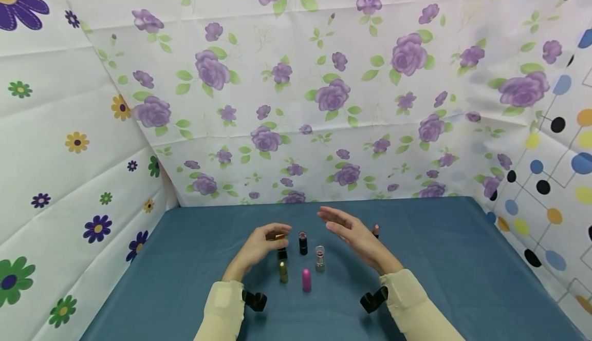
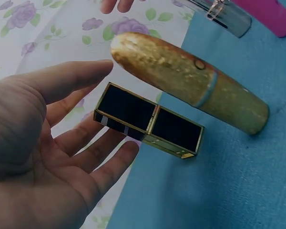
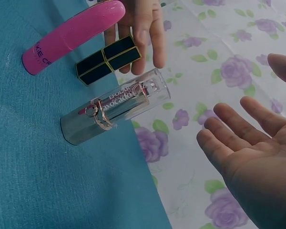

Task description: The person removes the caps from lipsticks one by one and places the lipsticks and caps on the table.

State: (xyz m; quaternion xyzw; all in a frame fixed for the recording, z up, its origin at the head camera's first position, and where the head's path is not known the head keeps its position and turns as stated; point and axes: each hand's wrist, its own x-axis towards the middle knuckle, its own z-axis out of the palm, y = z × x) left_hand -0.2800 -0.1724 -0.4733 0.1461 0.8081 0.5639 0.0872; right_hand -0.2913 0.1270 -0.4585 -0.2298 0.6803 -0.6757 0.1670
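My left hand point(image 1: 259, 247) is beside a square black lipstick with gold edges point(image 2: 128, 106). Its thumb and fingers are spread around the upper part, with a gap at the thumb; whether a fingertip touches it I cannot tell. Just in front of that hand stands a gold lipstick point(image 2: 167, 71). My right hand point(image 1: 355, 234) hovers with extended fingers and holds nothing. Between the hands are a clear-capped lipstick point(image 3: 114, 107), a bright pink lipstick point(image 1: 307, 280) and a round black lipstick point(image 1: 302, 243). Partly behind my right hand is another lipstick with a pinkish top point(image 1: 376, 229).
A blue-green cloth point(image 1: 185, 289) covers the table. Behind it hangs a white sheet with purple roses point(image 1: 333, 94); patterned sheets point(image 1: 69, 176) close both sides. A black wrist camera point(image 1: 254, 300) is strapped on each cream sleeve point(image 1: 224, 305).
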